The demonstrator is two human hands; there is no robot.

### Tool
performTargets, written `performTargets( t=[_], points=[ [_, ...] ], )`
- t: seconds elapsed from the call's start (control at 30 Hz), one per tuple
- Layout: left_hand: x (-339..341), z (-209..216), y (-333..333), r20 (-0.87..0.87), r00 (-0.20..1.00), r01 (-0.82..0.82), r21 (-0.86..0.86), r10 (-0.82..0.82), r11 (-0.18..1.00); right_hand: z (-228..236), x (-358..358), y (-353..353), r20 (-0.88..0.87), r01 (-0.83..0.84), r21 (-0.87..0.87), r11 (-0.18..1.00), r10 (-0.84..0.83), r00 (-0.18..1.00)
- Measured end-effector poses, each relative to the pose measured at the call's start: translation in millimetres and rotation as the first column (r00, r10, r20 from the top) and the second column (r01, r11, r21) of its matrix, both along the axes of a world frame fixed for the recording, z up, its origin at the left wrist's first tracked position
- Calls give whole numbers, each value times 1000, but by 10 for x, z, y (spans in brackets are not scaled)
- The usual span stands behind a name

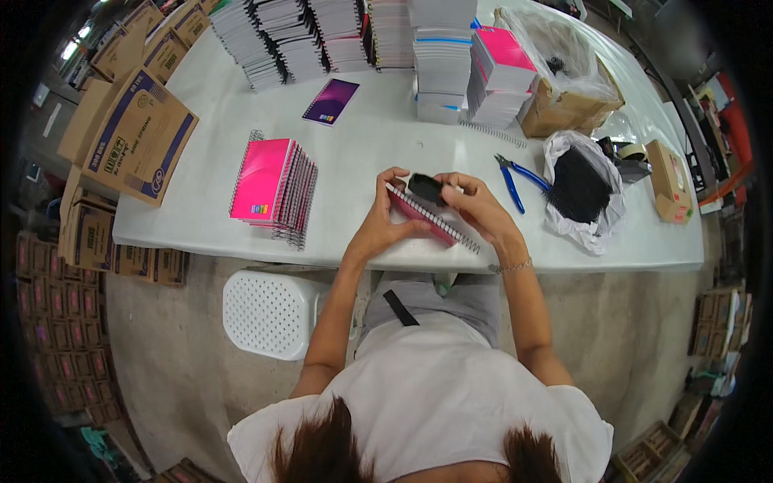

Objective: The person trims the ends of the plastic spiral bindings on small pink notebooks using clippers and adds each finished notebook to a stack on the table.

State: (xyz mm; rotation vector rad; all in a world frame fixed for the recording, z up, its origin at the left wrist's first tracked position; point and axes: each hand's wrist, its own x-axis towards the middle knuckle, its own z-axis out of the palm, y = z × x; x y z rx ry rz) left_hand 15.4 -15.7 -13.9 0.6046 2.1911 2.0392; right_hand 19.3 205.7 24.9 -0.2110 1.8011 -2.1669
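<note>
My left hand [382, 222] is closed around a small pink-edged spiral notebook [417, 214], held up on its edge with the binding upward. Along that edge runs a wire coil [468, 243], whose loose end sticks out past the notebook toward the right. Pinched in my right hand [485, 211] is a dark, rounded block-like object [425, 188], right beside the binding; its exact kind cannot be made out. To the left stands a stack of pink-covered spiral notebooks [264, 179], several with coils protruding at the near end.
Blue-handled pliers [527, 173] lie right of my hands, near a white bag [600, 236] of small black pieces. Farther right are a tape dispenser [632, 167] and small carton [668, 181]. Behind are a purple notebook [331, 101], tall paper stacks [441, 60] and an open box [555, 114].
</note>
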Motion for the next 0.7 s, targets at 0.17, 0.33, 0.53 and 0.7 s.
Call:
performTargets(
  t=[0.17, 0.33, 0.53, 0.7],
  points=[
    [-66, -60, -6, -41, 999, -3, -5, 3, 1000, 100, -70, -14, 47, -77, -104, 992, 83, 995],
    [-38, 29, 7, 46, 996, 70, 25, -71, 997, 77, -122, -77, 0, 17, 107, 994, -17, 1000],
    [-30, 43, 3, 6, 999, 47, 75, -47, 996, 39, -62, -146, 1, -5, 90, 996, 5, 1000],
    [3, 76, 52, 27, 1000, -4, 58, 2, 998, -208, -334, -45, -242, 254, 308, 917, -183, 953]
  ],
)
